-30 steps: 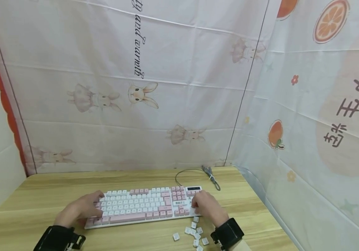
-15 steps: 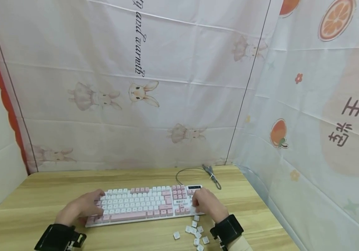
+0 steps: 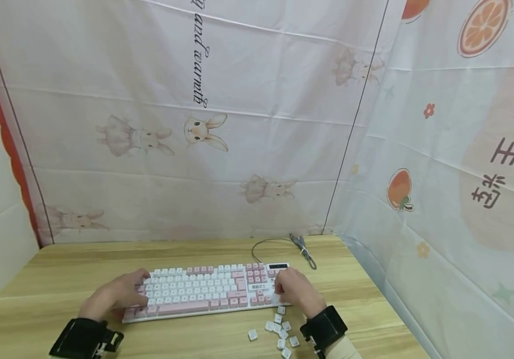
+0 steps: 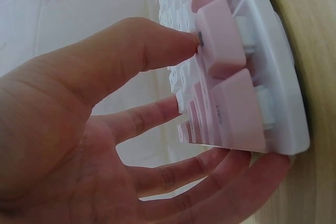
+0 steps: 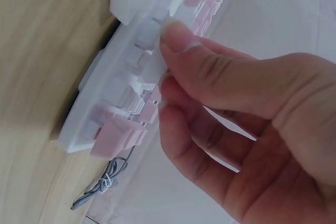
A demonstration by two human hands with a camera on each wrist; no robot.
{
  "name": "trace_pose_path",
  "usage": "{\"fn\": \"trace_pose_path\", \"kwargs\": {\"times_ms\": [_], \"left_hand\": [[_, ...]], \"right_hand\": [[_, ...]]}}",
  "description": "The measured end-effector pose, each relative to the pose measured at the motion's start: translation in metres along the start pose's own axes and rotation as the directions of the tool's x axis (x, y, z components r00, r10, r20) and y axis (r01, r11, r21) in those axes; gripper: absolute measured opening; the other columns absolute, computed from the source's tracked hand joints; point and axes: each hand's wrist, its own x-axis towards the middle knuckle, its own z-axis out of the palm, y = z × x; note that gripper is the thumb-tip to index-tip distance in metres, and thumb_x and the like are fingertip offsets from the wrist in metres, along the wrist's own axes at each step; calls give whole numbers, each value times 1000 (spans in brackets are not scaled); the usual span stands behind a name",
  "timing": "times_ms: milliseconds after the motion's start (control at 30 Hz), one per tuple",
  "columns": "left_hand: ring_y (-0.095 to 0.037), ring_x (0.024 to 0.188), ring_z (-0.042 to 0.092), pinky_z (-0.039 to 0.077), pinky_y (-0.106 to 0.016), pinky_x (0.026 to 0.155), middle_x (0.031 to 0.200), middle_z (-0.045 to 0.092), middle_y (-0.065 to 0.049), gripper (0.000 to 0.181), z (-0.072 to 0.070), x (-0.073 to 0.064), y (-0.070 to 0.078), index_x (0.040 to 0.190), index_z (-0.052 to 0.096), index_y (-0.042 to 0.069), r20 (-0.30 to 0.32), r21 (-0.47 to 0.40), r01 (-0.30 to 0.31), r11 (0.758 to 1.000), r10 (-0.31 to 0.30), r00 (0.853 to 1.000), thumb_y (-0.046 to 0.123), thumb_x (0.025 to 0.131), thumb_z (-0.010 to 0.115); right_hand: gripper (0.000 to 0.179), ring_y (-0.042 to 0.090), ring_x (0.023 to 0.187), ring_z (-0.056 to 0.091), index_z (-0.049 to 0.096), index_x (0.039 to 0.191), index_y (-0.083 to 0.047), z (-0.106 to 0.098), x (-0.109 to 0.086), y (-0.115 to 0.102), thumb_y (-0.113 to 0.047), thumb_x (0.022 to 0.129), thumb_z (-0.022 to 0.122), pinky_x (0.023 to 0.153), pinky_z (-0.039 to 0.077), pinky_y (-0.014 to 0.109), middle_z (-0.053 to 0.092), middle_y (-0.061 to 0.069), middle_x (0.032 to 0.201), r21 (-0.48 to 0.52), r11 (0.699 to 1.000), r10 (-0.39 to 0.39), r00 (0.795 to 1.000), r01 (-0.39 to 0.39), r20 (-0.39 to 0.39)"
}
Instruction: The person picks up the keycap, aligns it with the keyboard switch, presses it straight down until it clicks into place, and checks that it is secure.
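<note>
A white and pink keyboard (image 3: pixel 189 289) lies on the wooden table. My left hand (image 3: pixel 119 295) holds its left end; in the left wrist view the thumb rests on a pink keycap (image 4: pixel 220 38) and the other fingers curl along the side edge. Over the number pad at the right end, my right hand (image 3: pixel 299 291) pinches a white keycap (image 5: pixel 153 66) between thumb and fingers, most of it hidden by the fingertips. Bare switches (image 5: pixel 126 98) show around it on the keyboard. In front of the right end lie several loose white keycaps (image 3: pixel 276 327).
A grey cable (image 3: pixel 301 249), bundled and tied, lies behind the keyboard's right end. The wooden table (image 3: pixel 185 339) meets a printed cloth backdrop (image 3: pixel 239 149) at the back and another cloth on the right. A black strap band (image 3: pixel 324 328) is on each wrist.
The head view has shifted slightly. Both hands keep their places at the keyboard, and the loose keycaps lie as before.
</note>
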Motion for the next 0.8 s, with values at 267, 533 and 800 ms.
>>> {"fn": "trace_pose_path", "kwargs": {"times_ms": [267,533,800], "left_hand": [[-45,117,56,47,-62,95,142,50,-40,65,-1,1,-1,138,50,-2,9,5,-13,1000,13,1000,18,82,77],[-44,116,56,47,-61,95,141,50,-39,65,-1,0,-1,137,50,-3,7,4,-13,1000,13,1000,18,82,77],[-39,110,56,54,-48,79,143,49,-39,66,-2,0,1,140,48,-3,33,-32,7,999,-6,999,17,84,76]], "right_hand": [[19,7,71,56,78,77,-13,0,2,2,2,70,88,68,50,26,68,-5,75,-5,1000,15,1000,-15,3],[21,6,68,55,75,73,-12,1,1,1,3,68,88,66,48,24,66,-6,70,-41,999,-20,1000,19,-7],[19,7,69,59,78,74,-11,1,1,0,4,69,88,66,52,25,70,-4,73,-70,996,-61,997,58,-40]]}}
